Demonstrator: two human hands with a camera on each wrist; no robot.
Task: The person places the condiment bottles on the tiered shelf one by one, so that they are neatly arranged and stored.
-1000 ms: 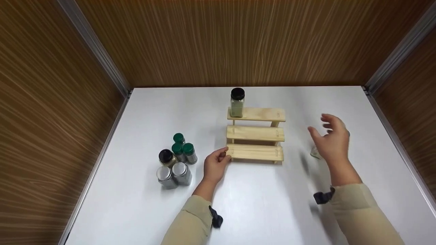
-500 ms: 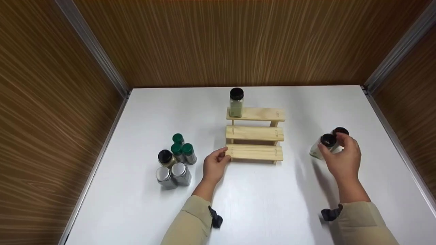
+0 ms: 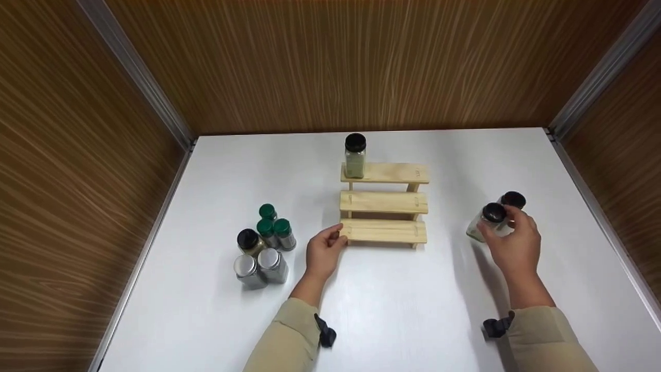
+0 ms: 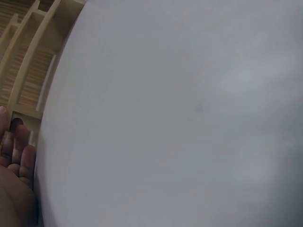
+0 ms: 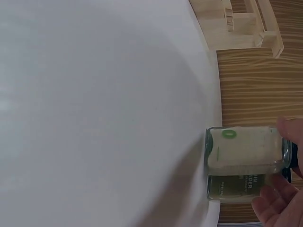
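Note:
In the head view, my left hand [image 3: 323, 256] pinches the left end of the lowest step of a three-step wooden rack [image 3: 383, 201]. That rack also shows at the edge of the left wrist view, beside the curled fingers. My right hand [image 3: 516, 247] grips a black-capped glass spice jar [image 3: 494, 212] near its top, thumb on one side and fingers on the other. Pale contents show through its glass in the right wrist view. Close behind it stands another black-capped jar [image 3: 513, 199], partly hidden. A third black-capped jar [image 3: 355, 161] stands at the left of the rack's top step.
Left of the rack, several bottles stand grouped: green-capped shakers [image 3: 282, 227], a black-capped jar [image 3: 248, 239] and two silver-capped jars [image 3: 272, 260]. Wood-grain walls [image 3: 330, 67] border the white table [image 3: 392, 310] at the back and sides.
My right hand, open above the jars a second ago, has come down and closed its fingers around the nearer jar. The left hand keeps its hold on the rack.

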